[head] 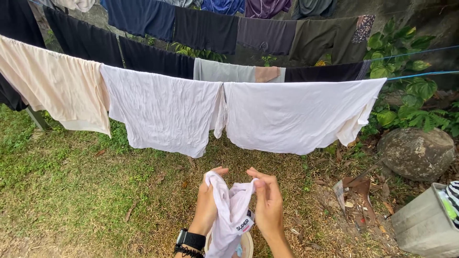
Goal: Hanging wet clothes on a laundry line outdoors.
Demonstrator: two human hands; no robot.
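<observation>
My left hand [207,203] and my right hand [268,203] both grip a small pale pink garment [228,212] with a sewn label, held bunched between them low in the view. A black watch and a dark band sit on my left wrist. Ahead hangs a clothesline [425,74] carrying a white shirt [299,114] on the right, another white shirt [165,112] in the middle and a cream shirt [52,83] on the left. Dark garments [205,31] hang on lines farther back.
Grass and dry leaves cover the ground. A large rock [417,153] lies at the right, with a grey concrete block [423,224] near the corner and a striped cloth [452,196] beside it. Green leafy plants [406,57] grow behind the rock.
</observation>
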